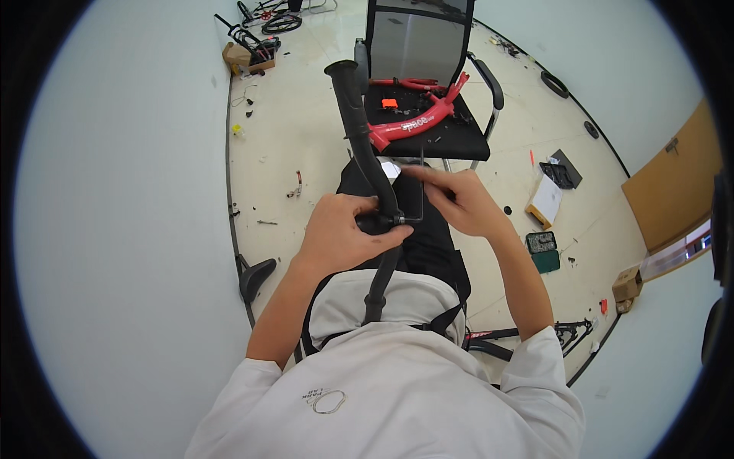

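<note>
A black bent handlebar [371, 164] stands lengthwise before my body, a flared grip at its far end and its near end against my shirt. My left hand [336, 233] is closed around its middle, at a dark rounded fitting [372, 223] with a small clamp bolt. An L-shaped hex key [422, 195] has its short arm at that bolt, its long arm pointing away from me. Beside it, my right hand [466, 200] has the index finger stretched across the long arm, slightly blurred; the other fingers are partly curled.
Ahead, a black mesh chair [478, 145] bears a red bicycle frame [417, 126] and small parts. A bicycle saddle [257, 281] lies at the left wall. On the right floor are a green-and-black tool case [545, 262] and a white box [544, 200]. A carton [260, 61] of parts stands far left.
</note>
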The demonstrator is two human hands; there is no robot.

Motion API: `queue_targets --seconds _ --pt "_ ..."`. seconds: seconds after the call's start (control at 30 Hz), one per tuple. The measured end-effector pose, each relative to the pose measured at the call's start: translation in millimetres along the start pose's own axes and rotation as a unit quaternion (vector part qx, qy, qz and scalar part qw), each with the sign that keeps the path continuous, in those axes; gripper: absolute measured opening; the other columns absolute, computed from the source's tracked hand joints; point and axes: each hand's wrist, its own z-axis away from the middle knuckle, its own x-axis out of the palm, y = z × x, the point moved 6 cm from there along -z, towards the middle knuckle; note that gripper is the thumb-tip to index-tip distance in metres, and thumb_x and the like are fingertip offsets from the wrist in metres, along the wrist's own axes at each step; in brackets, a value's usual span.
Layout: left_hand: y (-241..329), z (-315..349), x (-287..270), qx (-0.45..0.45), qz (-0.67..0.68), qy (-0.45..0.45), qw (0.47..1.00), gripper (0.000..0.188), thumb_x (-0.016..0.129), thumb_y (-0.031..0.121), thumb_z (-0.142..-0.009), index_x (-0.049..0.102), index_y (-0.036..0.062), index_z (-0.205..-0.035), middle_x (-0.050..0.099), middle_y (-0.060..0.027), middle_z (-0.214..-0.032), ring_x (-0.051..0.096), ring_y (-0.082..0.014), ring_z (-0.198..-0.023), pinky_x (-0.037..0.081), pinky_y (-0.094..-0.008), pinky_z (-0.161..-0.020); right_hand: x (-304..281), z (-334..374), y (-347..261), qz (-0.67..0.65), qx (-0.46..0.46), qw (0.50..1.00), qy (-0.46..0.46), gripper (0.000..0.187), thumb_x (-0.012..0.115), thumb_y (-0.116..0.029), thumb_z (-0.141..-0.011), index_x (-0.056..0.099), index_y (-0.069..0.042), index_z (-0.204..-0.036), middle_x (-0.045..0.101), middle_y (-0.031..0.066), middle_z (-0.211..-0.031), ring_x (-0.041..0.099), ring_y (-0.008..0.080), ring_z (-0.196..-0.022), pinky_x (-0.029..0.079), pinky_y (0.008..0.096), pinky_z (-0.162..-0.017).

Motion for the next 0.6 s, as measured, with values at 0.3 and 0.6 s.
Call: queue_targets --seconds 0.3,0.6 --pt "-10 -1 -2 -0.039 0.026 0.017 0.999 0.026 0.083 0.019 -0.074 0.074 -0.0041 -0.083 0.070 -0.0057 -0.069 0.056 -0.0039 -0.060 0.047 -0.0223 -0.057 58 81 -22 -0.063 0.033 0.971 -0.230 0.027 0.072 -0.023 -0.089 0.071 -0.005 -0.109 0.047 0.0069 -0.051 0.044 0.0182 -0.043 0.038 0.0307 -0.048" --pt "-5 1 -7 -0.019 0.049 0.031 0.998 0.032 0.082 0.028 -0.073 0.073 -0.0014 -0.080 0.068 -0.0078 -0.064 0.058 -0.0108 -0.054 0.046 -0.0274 -0.054 -11 3 -31 -0.029 0.101 0.987 -0.123 0.029 0.055 -0.008 -0.094 0.065 0.003 -0.119 0.069 0.0163 -0.087 0.057 0.0156 -0.068 0.050 0.0276 -0.072"
